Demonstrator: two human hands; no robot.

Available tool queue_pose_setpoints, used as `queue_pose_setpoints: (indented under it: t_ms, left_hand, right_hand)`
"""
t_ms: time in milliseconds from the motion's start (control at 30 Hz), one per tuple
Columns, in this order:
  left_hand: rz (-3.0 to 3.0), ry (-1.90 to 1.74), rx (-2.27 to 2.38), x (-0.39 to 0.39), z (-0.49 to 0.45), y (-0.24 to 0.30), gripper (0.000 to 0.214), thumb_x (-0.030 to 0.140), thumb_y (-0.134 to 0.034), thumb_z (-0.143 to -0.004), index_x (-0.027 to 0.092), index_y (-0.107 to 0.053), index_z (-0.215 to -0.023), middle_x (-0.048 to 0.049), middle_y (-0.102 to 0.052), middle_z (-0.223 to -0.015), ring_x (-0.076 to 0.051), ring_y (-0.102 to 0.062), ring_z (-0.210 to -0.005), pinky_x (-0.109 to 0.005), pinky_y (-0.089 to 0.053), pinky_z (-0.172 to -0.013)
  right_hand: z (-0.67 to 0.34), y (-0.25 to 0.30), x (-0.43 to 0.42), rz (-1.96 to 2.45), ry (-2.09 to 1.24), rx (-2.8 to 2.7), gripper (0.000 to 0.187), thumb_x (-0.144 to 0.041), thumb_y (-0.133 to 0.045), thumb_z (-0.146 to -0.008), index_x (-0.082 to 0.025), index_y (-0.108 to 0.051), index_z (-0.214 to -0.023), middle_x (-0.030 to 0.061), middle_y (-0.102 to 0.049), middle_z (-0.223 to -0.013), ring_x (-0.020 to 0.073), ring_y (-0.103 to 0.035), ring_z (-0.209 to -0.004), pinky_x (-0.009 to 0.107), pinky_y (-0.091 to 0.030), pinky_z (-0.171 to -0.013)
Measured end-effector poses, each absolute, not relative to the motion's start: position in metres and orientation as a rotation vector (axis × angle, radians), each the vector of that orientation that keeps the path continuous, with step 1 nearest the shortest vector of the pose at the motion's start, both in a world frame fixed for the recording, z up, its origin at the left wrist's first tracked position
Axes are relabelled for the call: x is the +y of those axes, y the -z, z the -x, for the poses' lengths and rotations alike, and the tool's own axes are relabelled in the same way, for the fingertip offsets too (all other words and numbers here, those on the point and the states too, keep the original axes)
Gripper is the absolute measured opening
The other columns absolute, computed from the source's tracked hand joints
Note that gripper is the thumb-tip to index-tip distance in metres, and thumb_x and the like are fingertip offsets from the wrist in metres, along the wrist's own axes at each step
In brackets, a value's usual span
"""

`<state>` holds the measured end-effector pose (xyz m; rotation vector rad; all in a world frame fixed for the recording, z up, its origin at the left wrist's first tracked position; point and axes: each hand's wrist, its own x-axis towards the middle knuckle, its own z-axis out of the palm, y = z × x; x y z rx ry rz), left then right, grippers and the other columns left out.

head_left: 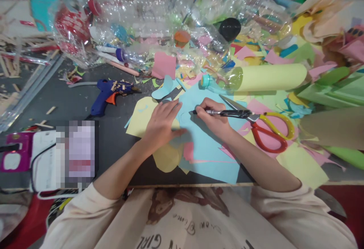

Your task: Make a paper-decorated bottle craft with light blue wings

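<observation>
My right hand (212,117) grips a black pen (227,113) whose tip touches a light blue paper sheet (210,154) on the dark table. My left hand (162,124) lies flat with fingers spread, pressing on the blue sheet's left edge and on a yellow paper (140,118) beside it. A faint curved line shows on the blue sheet near the pen tip. More yellow and pink paper pieces peek out under the blue sheet near my left wrist.
Red and yellow scissors (264,129) lie right of the pen. A bottle with rolled yellow paper (256,77) lies behind. A blue glue gun (109,91) is at left. Clear plastic bottles (136,25) and paper scraps crowd the back. A white device (45,158) sits near left.
</observation>
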<state>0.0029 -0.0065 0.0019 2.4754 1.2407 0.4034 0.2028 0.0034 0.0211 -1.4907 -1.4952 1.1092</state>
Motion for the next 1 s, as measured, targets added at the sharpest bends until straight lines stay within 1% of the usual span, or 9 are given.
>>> queue_pose_setpoints:
  t_ms: [100, 267, 400, 467, 633, 733, 900, 1000]
  left_hand:
    - [-2.489, -0.384, 1.267, -0.0066, -0.0034, -0.0019, 0.067, 0.051, -0.058, -0.09, 0.016, -0.042, -0.145, -0.0158, -0.052, -0.146, -0.033, -0.048, -0.135, -0.05, -0.034, -0.116]
    - [-2.501, -0.402, 1.269, -0.007, -0.0034, -0.0002, 0.068, 0.051, -0.057, -0.091, 0.011, -0.043, -0.144, -0.0177, -0.053, -0.145, -0.032, -0.048, -0.135, -0.048, -0.032, -0.117]
    - [-2.48, -0.404, 1.262, -0.0064, -0.0029, 0.0004, 0.07, 0.051, -0.059, -0.09, 0.014, -0.041, -0.146, -0.0172, -0.052, -0.146, -0.033, -0.047, -0.135, -0.051, -0.033, -0.117]
    - [-2.474, -0.398, 1.268, -0.0063, -0.0031, 0.0002, 0.069, 0.051, -0.059, -0.089, 0.016, -0.041, -0.146, -0.0164, -0.052, -0.146, -0.033, -0.047, -0.135, -0.051, -0.033, -0.116]
    - [-2.491, -0.401, 1.275, -0.0069, -0.004, 0.0001, 0.069, 0.054, -0.057, -0.09, 0.014, -0.043, -0.144, -0.0169, -0.053, -0.145, -0.033, -0.048, -0.135, -0.049, -0.034, -0.116]
    - [-2.498, -0.401, 1.292, -0.0074, -0.0042, 0.0003, 0.068, 0.055, -0.057, -0.09, 0.015, -0.043, -0.144, -0.0158, -0.053, -0.146, -0.032, -0.049, -0.135, -0.048, -0.034, -0.116]
    - [-2.55, -0.411, 1.275, -0.0077, -0.0035, 0.0002, 0.067, 0.051, -0.056, -0.092, 0.01, -0.044, -0.143, -0.0182, -0.054, -0.144, -0.031, -0.049, -0.135, -0.047, -0.034, -0.117]
    - [-2.546, -0.4, 1.275, -0.0074, -0.0033, 0.0001, 0.068, 0.052, -0.057, -0.091, 0.009, -0.043, -0.143, -0.0191, -0.053, -0.145, -0.032, -0.049, -0.135, -0.048, -0.034, -0.116]
  right_hand:
    - [-0.2025, -0.019, 0.0043, 1.472, -1.154, -1.519, 0.025, -0.031, -0.054, -0.076, -0.024, -0.041, -0.056, -0.004, -0.045, -0.05, 0.0108, -0.038, -0.051, 0.027, -0.031, -0.051]
    - [-0.2021, -0.0175, 0.0051, 1.436, -1.185, -1.549, 0.025, -0.03, -0.056, -0.077, -0.023, -0.042, -0.057, -0.0046, -0.046, -0.051, 0.01, -0.037, -0.049, 0.027, -0.029, -0.05]
    - [-0.2067, -0.019, 0.0038, 1.461, -1.073, -1.484, 0.027, -0.027, -0.052, -0.075, -0.024, -0.036, -0.054, -0.0047, -0.04, -0.049, 0.0115, -0.039, -0.051, 0.027, -0.031, -0.051]
    - [-0.208, -0.0193, 0.0035, 1.474, -1.069, -1.459, 0.027, -0.027, -0.052, -0.074, -0.024, -0.035, -0.054, -0.005, -0.039, -0.048, 0.0118, -0.039, -0.05, 0.027, -0.031, -0.051]
    - [-0.2048, -0.0182, 0.0044, 1.466, -1.155, -1.487, 0.024, -0.03, -0.054, -0.075, -0.024, -0.042, -0.055, -0.003, -0.048, -0.051, 0.0126, -0.043, -0.051, 0.029, -0.033, -0.052]
    - [-0.2041, -0.018, 0.0048, 1.467, -1.17, -1.509, 0.024, -0.03, -0.055, -0.076, -0.024, -0.043, -0.056, -0.0025, -0.049, -0.052, 0.0126, -0.043, -0.051, 0.029, -0.034, -0.053]
    - [-0.208, -0.0191, 0.0044, 1.449, -1.105, -1.46, 0.025, -0.026, -0.051, -0.073, -0.025, -0.035, -0.053, -0.0045, -0.04, -0.047, 0.0115, -0.038, -0.049, 0.028, -0.03, -0.051]
    - [-0.2085, -0.0185, 0.0045, 1.448, -1.099, -1.454, 0.025, -0.027, -0.051, -0.073, -0.025, -0.035, -0.053, -0.0055, -0.038, -0.047, 0.0109, -0.038, -0.048, 0.027, -0.03, -0.05]
